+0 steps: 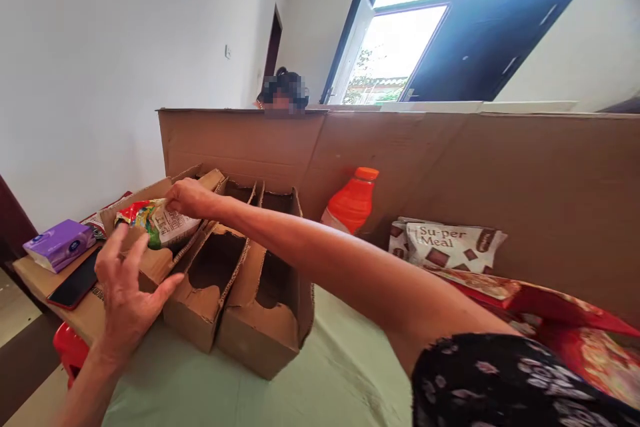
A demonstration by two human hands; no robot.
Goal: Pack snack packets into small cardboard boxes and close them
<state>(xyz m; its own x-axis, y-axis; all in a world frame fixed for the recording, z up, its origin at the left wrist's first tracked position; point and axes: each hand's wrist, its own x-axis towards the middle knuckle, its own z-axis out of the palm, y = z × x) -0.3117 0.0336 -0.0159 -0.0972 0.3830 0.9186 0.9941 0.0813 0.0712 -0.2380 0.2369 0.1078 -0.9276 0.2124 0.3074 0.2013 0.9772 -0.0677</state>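
My right hand (189, 197) reaches across to the left and pinches the upper edge of a colourful snack packet (173, 223). The packet, red, yellow and green with a pale printed panel, sits partly inside the leftmost cardboard bin (156, 263). At that bin's front, my left hand (127, 280) is held with fingers spread and nothing in it; whether it touches the cardboard I cannot tell. To the right stand a middle cardboard bin (193, 327) and a right cardboard bin (265, 347), both with dark interiors and cut-out fronts.
A tall cardboard panel (425, 153) stands behind, with a person's head (283, 90) above it. An orange bottle (353, 200), Su-per Meal packets (450, 245) and red packaging (550, 307) lie on the right. A purple tissue pack (60, 244) and phone (75, 280) lie left.
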